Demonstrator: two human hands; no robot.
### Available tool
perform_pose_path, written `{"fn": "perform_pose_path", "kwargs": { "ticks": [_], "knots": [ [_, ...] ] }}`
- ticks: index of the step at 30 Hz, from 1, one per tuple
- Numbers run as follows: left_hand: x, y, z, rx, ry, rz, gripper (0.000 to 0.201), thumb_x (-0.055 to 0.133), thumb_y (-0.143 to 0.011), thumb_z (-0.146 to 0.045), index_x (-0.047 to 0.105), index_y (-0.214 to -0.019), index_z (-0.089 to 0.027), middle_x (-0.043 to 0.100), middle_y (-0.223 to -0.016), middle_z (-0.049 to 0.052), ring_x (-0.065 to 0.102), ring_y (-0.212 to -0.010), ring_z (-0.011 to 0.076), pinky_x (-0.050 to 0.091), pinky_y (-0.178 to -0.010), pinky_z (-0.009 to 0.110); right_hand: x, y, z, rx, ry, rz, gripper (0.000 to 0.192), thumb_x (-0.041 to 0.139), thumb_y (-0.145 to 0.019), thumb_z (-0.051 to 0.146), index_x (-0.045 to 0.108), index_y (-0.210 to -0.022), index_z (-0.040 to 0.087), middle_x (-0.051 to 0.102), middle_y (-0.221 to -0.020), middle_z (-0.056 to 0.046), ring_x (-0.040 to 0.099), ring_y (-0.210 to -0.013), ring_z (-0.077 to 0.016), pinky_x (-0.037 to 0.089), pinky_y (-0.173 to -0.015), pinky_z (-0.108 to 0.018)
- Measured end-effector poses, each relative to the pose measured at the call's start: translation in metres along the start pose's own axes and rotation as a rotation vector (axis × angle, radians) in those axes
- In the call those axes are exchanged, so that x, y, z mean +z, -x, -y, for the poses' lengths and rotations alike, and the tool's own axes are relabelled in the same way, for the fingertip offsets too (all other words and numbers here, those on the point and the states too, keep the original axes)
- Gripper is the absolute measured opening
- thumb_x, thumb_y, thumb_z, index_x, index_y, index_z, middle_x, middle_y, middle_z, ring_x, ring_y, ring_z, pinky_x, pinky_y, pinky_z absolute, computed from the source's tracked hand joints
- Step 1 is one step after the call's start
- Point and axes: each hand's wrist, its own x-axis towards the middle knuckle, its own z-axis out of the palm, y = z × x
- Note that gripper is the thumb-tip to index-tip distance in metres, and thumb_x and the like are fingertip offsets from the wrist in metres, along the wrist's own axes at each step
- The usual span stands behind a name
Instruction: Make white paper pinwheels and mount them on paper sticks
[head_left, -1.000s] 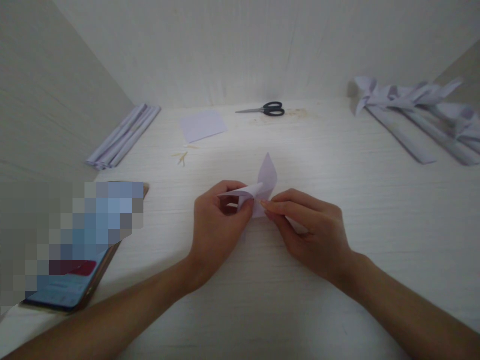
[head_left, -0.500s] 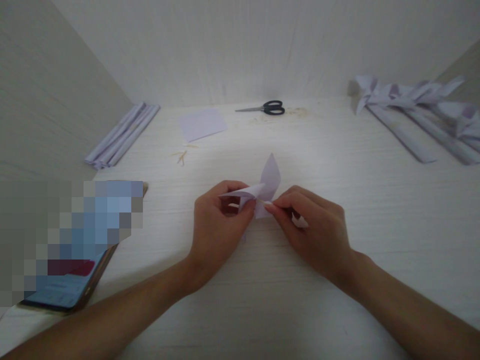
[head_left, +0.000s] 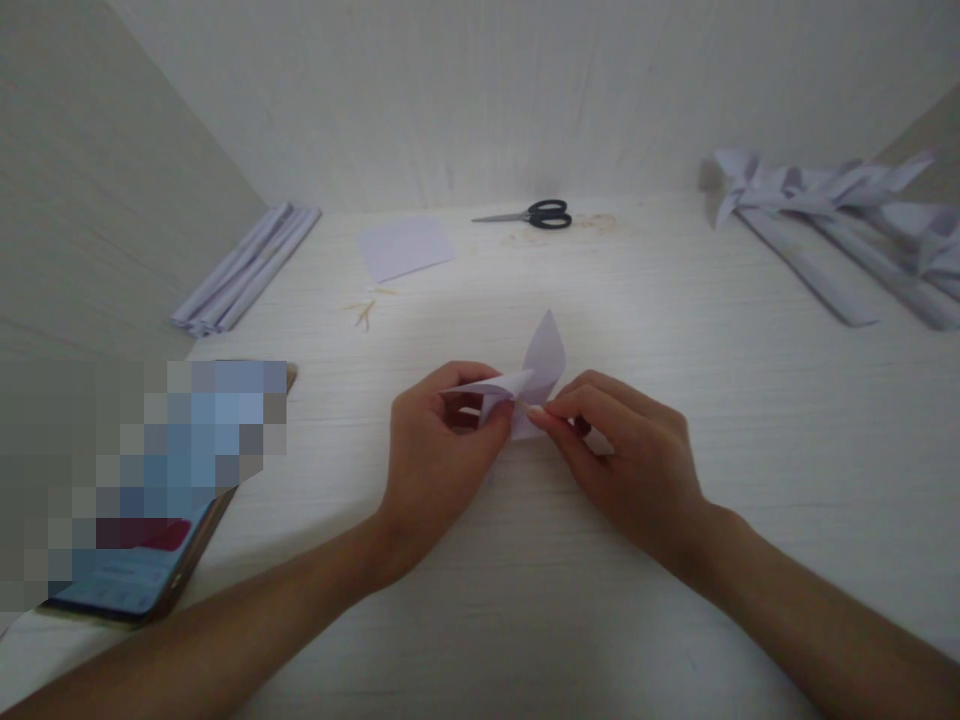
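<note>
A folded paper pinwheel (head_left: 544, 355) with curved blades is held above the table, close to the middle of the view. My left hand (head_left: 442, 450) is closed on it, thumb and fingers pinching near its centre. My right hand (head_left: 626, 440) pinches a thin pale toothpick-like stick (head_left: 523, 406) between thumb and index finger. The stick's far end meets the pinwheel's centre; whether it passes through the paper I cannot tell. Part of the paper is hidden behind my left fingers.
Black-handled scissors (head_left: 550, 214) lie at the back beside a sheet of paper (head_left: 405, 248). Small stick pieces (head_left: 364, 313) are left of centre. Rolled paper tubes (head_left: 247, 270) lie back left, finished-looking pinwheels (head_left: 810, 190) back right. A phone (head_left: 127, 570) is at left.
Both hands and the pinwheel have shifted very slightly to the right. My right fingertips sit a little closer to the pinwheel's centre, with the stick still pinched.
</note>
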Motion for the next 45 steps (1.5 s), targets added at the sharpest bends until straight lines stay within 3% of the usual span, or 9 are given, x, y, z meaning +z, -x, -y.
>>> {"fn": "perform_pose_path", "kwargs": {
  "ticks": [5, 12, 24, 45],
  "knots": [
    [0.0006, -0.0007, 0.0005, -0.009, -0.004, -0.016, 0.012, 0.058, -0.059, -0.016, 0.059, -0.071, -0.016, 0.062, -0.06, -0.002, 0.056, -0.048, 0.0075, 0.042, -0.04, 0.013, 0.001, 0.0002, -0.0019, -0.064, -0.052, -0.057, 0.015, 0.049, -0.076, 0.012, 0.056, -0.063, 0.017, 0.058, -0.062, -0.002, 0.051, -0.061, -0.0129, 0.041, -0.055, -0.024],
    [0.0004, 0.0002, 0.0011, -0.011, 0.005, -0.009, 0.012, 0.06, -0.059, -0.017, 0.06, -0.071, -0.017, 0.062, -0.06, -0.002, 0.056, -0.049, 0.0079, 0.043, -0.042, 0.014, 0.0019, -0.0007, -0.0025, 0.004, 0.094, -0.012, 0.024, 0.053, -0.076, 0.026, 0.049, -0.054, 0.016, 0.052, -0.054, -0.001, 0.046, -0.052, -0.011, 0.036, -0.05, -0.023],
    [-0.0017, -0.0008, -0.0047, -0.108, 0.045, -0.003, 0.016, 0.062, -0.057, -0.018, 0.059, -0.073, -0.015, 0.064, -0.059, -0.002, 0.058, -0.049, 0.0101, 0.045, -0.042, 0.016, -0.0037, -0.005, -0.0009, 0.18, -0.04, -0.053, 0.015, 0.056, -0.072, 0.02, 0.05, -0.059, 0.017, 0.049, -0.054, 0.002, 0.042, -0.048, -0.0082, 0.033, -0.045, -0.021],
    [-0.0018, 0.001, -0.0043, -0.086, 0.081, 0.006, 0.012, 0.061, -0.058, -0.016, 0.059, -0.07, -0.016, 0.062, -0.056, -0.003, 0.056, -0.044, 0.0072, 0.041, -0.038, 0.012, -0.0039, -0.0063, -0.0022, 0.198, -0.076, 0.003, 0.014, 0.058, -0.071, 0.019, 0.051, -0.059, 0.018, 0.05, -0.052, 0.003, 0.041, -0.045, -0.0085, 0.032, -0.043, -0.021]
  ]
}}
